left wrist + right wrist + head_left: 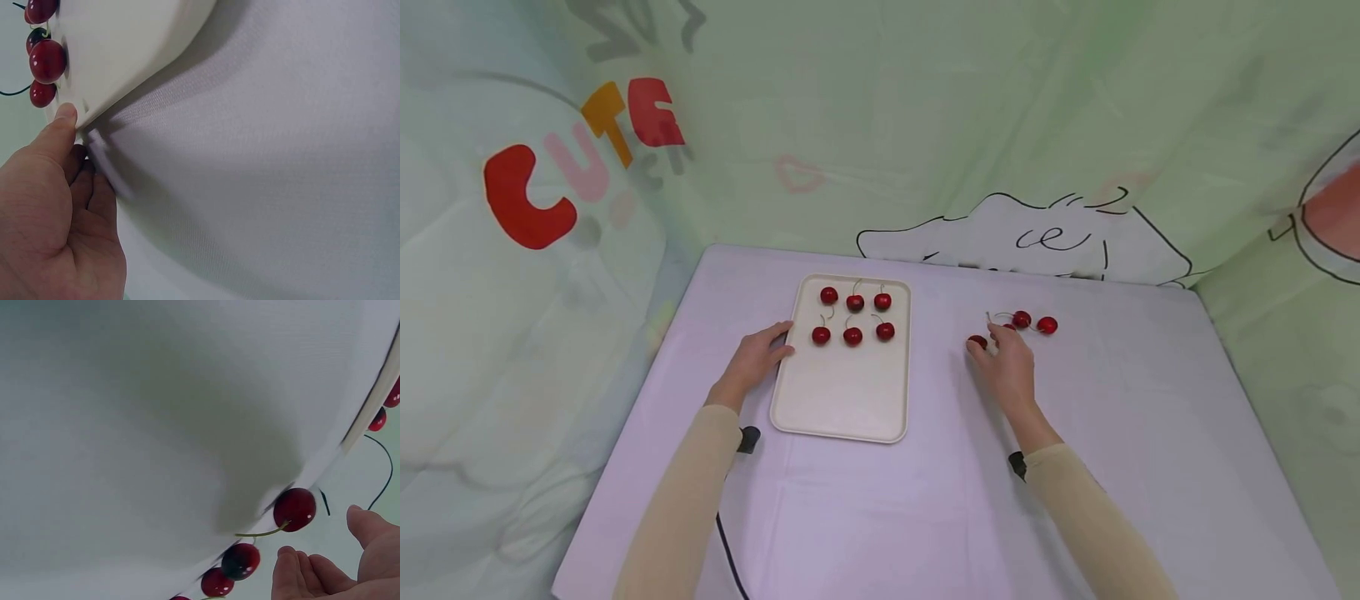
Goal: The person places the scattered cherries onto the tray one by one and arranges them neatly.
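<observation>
A cream rectangular tray [841, 392] lies on the table with several dark red stemmed cherries [853, 337] in two rows across its far half. At the tray's left edge, my left hand [754, 358] grips the rim. The left wrist view shows the thumb [65, 114] on the rim and the other fingers lower, against its side. My right hand [1011, 371] reaches over loose cherries right of the tray. Its thumb and fingers stand apart close to one cherry [295, 510], without closing on it. The fingers partly cover another cherry in the head view.
More loose cherries [1047, 325] lie just beyond the right hand. A pale cloth covers the table [865, 517]. Printed curtains [880, 125] hang behind and at both sides. A black cable [730, 550] runs down from the left wrist.
</observation>
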Available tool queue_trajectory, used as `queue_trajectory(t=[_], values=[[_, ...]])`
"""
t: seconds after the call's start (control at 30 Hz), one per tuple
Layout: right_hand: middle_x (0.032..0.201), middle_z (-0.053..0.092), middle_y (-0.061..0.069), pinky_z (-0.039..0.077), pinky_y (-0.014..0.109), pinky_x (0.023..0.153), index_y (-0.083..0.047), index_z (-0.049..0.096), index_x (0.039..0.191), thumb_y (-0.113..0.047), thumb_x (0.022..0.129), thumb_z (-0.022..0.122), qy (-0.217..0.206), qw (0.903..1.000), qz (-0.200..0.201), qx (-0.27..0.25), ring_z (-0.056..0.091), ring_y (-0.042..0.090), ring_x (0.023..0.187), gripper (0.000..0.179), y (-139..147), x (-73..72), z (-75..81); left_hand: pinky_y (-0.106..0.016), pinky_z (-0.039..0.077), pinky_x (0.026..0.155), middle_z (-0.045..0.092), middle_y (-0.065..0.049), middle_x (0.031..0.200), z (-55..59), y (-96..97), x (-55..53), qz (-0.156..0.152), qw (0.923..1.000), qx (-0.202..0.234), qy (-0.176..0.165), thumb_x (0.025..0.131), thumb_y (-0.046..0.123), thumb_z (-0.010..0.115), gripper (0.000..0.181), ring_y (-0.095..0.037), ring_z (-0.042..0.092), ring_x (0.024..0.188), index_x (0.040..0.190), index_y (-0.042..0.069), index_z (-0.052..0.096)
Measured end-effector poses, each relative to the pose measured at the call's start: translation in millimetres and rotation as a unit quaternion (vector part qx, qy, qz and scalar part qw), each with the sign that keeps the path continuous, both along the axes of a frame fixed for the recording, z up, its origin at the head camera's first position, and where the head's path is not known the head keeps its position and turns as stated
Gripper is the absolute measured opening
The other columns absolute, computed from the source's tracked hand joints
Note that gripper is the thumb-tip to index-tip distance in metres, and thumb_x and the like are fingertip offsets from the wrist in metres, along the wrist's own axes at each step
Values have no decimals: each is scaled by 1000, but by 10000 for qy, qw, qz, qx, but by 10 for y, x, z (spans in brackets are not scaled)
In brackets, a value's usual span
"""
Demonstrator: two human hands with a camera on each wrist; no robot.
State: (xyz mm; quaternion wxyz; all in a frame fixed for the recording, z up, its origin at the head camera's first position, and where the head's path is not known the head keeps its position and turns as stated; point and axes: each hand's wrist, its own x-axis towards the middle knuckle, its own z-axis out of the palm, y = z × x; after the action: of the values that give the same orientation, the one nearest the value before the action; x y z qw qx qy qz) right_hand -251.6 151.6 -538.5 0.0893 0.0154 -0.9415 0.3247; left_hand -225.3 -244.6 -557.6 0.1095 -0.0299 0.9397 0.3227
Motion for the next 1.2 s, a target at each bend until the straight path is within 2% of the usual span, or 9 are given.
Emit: queue_trajectory(t=[0.23, 0.53, 0.73, 0.9, 1.2], values=[[113, 60, 22, 45, 50, 93, 4, 56, 121, -23, 83, 68, -93, 9998, -38, 157, 57, 35, 102, 48, 120, -33, -94, -41, 26, 114, 34, -6, 148, -13, 10, 4, 5, 10000, -8, 12, 93, 29, 54, 54, -26, 29, 138, 143, 18, 35], [110, 61, 25, 45, 51, 93, 8, 57, 117, -25, 83, 68, -136, 9986, 212, 459, 56, 37, 103, 49, 182, -95, -198, -41, 26, 115, 35, -6, 148, -31, 7, -6, -15, 10000, 19, 52, 93, 29, 54, 54, -26, 29, 137, 143, 18, 35], [115, 60, 25, 45, 50, 95, 7, 57, 118, -27, 84, 67, -411, 9969, 270, 620, 54, 38, 107, 50, 158, -111, -204, -41, 26, 114, 34, -6, 148, -30, 5, -2, -29, 10000, -17, 40, 93, 29, 54, 55, -26, 29, 137, 143, 18, 35], [114, 61, 24, 48, 49, 90, 6, 58, 118, -25, 85, 66, -490, 9956, 327, 732, 56, 37, 104, 46, 126, -136, -214, -42, 27, 114, 35, -6, 148, -5, 12, 3, -29, 10000, -59, 17, 92, 28, 55, 55, -26, 30, 137, 143, 17, 35], [116, 61, 22, 50, 47, 90, 3, 56, 121, -20, 86, 65, -719, 9926, 571, 790, 57, 35, 103, 43, 18, -175, -130, -42, 26, 114, 34, -6, 148, -7, 4, -8, 8, 10000, -59, -6, 92, 29, 55, 55, -26, 29, 137, 143, 18, 35]])
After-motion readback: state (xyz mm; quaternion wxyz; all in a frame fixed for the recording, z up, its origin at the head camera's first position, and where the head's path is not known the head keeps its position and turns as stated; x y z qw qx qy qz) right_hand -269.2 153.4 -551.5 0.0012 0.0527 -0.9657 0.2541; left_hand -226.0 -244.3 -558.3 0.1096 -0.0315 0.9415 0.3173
